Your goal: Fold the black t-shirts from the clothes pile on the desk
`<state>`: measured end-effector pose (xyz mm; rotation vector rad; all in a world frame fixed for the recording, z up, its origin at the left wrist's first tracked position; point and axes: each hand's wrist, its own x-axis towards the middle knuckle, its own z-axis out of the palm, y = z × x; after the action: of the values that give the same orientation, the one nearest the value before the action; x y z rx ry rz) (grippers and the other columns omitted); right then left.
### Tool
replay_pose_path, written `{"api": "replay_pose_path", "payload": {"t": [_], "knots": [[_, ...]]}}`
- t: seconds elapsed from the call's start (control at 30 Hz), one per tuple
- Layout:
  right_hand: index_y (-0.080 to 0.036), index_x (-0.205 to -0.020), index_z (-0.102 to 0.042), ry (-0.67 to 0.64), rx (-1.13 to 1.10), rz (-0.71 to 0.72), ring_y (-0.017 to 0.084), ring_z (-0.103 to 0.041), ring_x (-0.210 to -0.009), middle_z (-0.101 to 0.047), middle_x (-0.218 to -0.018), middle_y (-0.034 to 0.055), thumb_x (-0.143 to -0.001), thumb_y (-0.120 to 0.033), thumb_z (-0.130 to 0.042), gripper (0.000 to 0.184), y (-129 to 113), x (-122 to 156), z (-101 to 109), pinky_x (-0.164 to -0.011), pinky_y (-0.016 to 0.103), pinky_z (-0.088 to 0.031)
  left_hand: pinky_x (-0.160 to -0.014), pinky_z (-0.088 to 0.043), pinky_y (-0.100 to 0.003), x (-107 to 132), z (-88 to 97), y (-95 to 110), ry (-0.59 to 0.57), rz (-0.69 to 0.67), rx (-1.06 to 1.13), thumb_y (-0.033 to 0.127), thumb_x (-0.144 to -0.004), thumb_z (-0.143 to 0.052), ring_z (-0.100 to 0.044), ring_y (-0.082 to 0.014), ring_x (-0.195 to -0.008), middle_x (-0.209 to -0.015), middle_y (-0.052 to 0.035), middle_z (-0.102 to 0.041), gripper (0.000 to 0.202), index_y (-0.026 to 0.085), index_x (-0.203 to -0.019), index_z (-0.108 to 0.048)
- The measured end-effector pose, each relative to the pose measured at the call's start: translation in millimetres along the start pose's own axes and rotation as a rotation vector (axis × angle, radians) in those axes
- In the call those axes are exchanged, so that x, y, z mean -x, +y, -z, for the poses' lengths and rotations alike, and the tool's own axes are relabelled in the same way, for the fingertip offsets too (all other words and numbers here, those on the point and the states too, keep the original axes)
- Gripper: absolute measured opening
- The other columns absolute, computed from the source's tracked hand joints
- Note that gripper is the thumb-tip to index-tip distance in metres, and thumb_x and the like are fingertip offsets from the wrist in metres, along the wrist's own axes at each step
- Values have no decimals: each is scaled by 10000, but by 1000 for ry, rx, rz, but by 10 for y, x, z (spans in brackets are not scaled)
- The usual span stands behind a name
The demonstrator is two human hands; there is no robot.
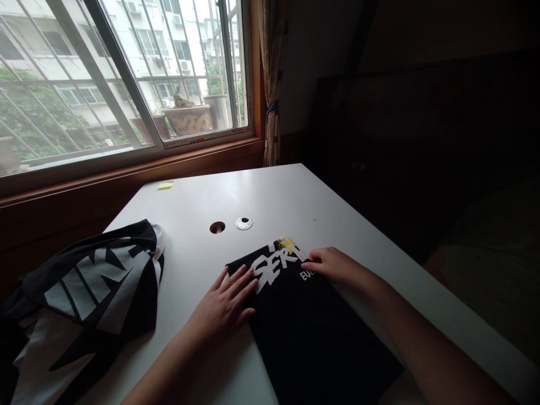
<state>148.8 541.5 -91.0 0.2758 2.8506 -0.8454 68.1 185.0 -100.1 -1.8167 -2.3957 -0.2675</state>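
Observation:
A black garment (312, 332) with white lettering and a yellow patch lies folded into a long strip on the white table (274, 197). It looks like a T-shirt, though its full shape is hidden by the folds. My left hand (231, 298) rests on its far left corner, fingers stretched out and lying on the cloth. At the far right edge, my right hand (331, 263) pinches the fabric between thumb and curled fingers, beside the print.
On the left, a crumpled black, grey and white garment (97, 281) hangs over the table's edge. A round hole (217, 227) and a silver grommet (243, 223) sit in the tabletop. A yellow sticky note (165, 184) lies near the window (126, 73); a curtain (273, 84) hangs beside it.

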Motion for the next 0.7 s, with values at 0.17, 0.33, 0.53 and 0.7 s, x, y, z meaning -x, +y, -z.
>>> {"api": "replay_pose_path", "payload": {"t": [0.17, 0.33, 0.53, 0.7], "knots": [[-217, -717, -650, 14, 8, -23, 206, -573, -680, -657, -704, 33, -820, -611, -634, 408, 128, -32, 13, -587, 299, -322, -1247, -233, -569, 27, -22, -52, 19, 1, 3, 434, -1040, -473, -295, -273, -1513, -1598, -47, -415, 550, 290, -1559, -363], [-214, -699, -647, 48, 0, -39, 209, -574, -685, -648, -693, 29, -814, -626, -628, 429, 225, -40, 76, -580, 295, -325, -1255, -225, -541, 33, -30, -72, 42, 0, 14, 378, -1049, -461, -328, -256, -1501, -1565, -45, -470, 499, 285, -1537, -408], [-213, -751, -687, -92, -115, -45, 194, -569, -652, -666, -716, 24, -768, -667, -677, 454, 248, 105, 188, -569, 296, -353, -1224, -312, -537, 17, -26, -80, 25, 5, 41, 355, -1054, -452, -374, -243, -1481, -1546, -47, -496, 481, 278, -1527, -414], [-201, -813, -719, -177, -252, -84, 189, -569, -648, -676, -730, 26, -770, -604, -703, 405, 294, 215, 225, -571, 296, -383, -1204, -339, -560, 33, -21, -89, 15, 10, 45, 329, -1053, -457, -351, -257, -1494, -1568, -55, -468, 488, 271, -1532, -392]]}}
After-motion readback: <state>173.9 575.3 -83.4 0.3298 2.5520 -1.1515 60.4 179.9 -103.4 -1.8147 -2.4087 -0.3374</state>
